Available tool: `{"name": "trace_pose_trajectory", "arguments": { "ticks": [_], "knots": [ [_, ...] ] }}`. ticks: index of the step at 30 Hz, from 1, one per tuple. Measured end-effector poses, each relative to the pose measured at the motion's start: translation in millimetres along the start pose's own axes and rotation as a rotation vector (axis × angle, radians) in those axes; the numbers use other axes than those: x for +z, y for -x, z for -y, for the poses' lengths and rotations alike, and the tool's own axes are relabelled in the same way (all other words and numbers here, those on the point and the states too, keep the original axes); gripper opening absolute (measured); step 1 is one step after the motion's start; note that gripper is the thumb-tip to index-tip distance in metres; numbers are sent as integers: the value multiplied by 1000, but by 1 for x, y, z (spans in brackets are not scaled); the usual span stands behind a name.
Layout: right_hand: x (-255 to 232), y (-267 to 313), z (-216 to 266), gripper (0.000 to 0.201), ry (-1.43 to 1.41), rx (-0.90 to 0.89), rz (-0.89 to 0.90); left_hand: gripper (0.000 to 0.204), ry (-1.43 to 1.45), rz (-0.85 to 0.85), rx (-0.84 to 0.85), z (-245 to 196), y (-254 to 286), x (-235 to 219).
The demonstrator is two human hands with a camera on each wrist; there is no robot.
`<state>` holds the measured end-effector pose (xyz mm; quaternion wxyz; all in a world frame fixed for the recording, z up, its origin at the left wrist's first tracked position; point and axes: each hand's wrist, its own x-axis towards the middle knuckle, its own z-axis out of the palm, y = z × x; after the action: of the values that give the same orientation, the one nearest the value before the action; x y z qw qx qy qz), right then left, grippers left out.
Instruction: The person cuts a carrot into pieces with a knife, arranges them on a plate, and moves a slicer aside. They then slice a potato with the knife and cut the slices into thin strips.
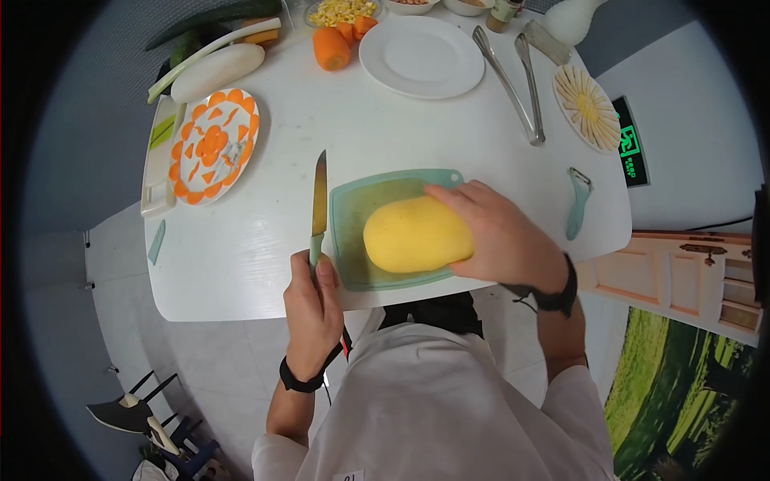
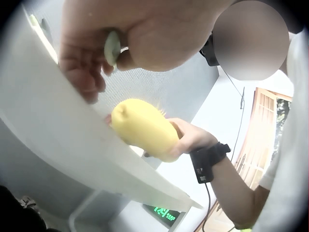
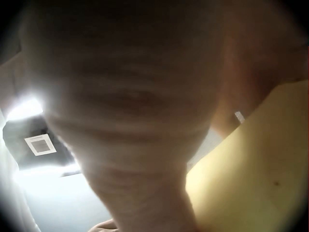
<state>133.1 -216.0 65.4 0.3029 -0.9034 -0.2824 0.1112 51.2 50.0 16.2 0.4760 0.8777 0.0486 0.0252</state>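
Observation:
A large, smooth, oval yellow melon [image 1: 417, 235] lies lengthwise over the green cutting board [image 1: 346, 272] near the table's front edge. My right hand [image 1: 501, 232] grips its right end, fingers at the far side and thumb at the near side. In the left wrist view a small nub shows on the melon's [image 2: 145, 128] free end. To the left of the board, my left hand [image 1: 314, 309] holds a knife [image 1: 320, 196] by its pale green handle, blade pointing away from me. In the right wrist view the palm hides much of the melon [image 3: 256, 169].
Left lie a plate of carrot cutouts [image 1: 192, 156], a white radish [image 1: 218, 72] and a small green tool [image 1: 156, 242]. Toward the back are carrots [image 1: 330, 48], a white plate [image 1: 421, 56] and tongs [image 1: 513, 88]. A peeler [image 1: 577, 204] and a garnished plate [image 1: 587, 108] lie right.

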Motion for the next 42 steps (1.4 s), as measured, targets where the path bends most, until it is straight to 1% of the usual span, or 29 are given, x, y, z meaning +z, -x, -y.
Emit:
{"name": "trace_pose_trajectory", "arguments": {
  "ticks": [1,3,4,6,7,8,11,14,17,18,19,21,22,25,26,27,29,30,32,33,35,38,40,42],
  "knots": [
    [-6,-5,-3,81,-10,-20,57,20,17,-5,-1,-1,-1,0],
    [-11,-20,-12,68,16,-165,149,22,54,-13,-4,-4,-1,2],
    [-13,-26,-15,61,32,-238,193,21,53,-20,27,-3,-2,4],
    [-16,-38,-15,54,136,-355,211,18,51,-36,90,-2,-5,8],
    [-17,-43,-13,51,187,-413,220,18,39,-28,93,-2,-5,9],
    [-19,-47,-11,52,249,-412,268,18,28,-21,96,-3,-5,10],
    [-13,-48,-14,61,500,-469,96,18,-2,1,96,-7,-5,10],
    [-14,-43,-6,67,469,-422,46,18,-6,27,76,-11,-5,10],
    [-15,-18,11,63,70,-130,-208,19,13,59,50,-11,-5,8],
    [-9,-11,5,54,113,-108,-355,19,20,70,41,-11,-4,7],
    [3,-6,11,58,140,47,-399,19,28,62,43,-10,-4,8],
    [32,2,35,76,185,362,-489,19,37,50,51,-8,-4,8],
    [45,-1,36,106,242,381,-475,18,35,53,51,-8,-4,7],
    [61,-15,44,107,172,496,-426,17,41,61,46,-8,-1,7],
    [66,-18,43,105,155,476,-479,17,49,59,46,-8,0,7],
    [63,-21,42,103,107,480,-447,17,57,56,46,-8,1,6],
    [57,-23,39,99,10,487,-379,15,37,19,130,0,3,7],
    [55,-20,38,97,10,438,-366,15,28,-1,170,2,5,7],
    [48,-9,33,94,8,348,-333,14,-43,-5,169,-1,11,1],
    [44,-3,31,92,-8,324,-287,15,-78,-2,167,-3,14,-1],
    [36,8,28,89,-43,286,-196,16,-159,47,223,-6,26,-1],
    [43,15,16,86,-40,87,-233,19,-244,85,303,-15,40,4],
    [41,15,17,85,-51,70,-194,21,-281,94,353,-17,44,9],
    [38,15,19,86,-36,70,-159,21,-318,86,363,-22,43,12]
  ]
}}
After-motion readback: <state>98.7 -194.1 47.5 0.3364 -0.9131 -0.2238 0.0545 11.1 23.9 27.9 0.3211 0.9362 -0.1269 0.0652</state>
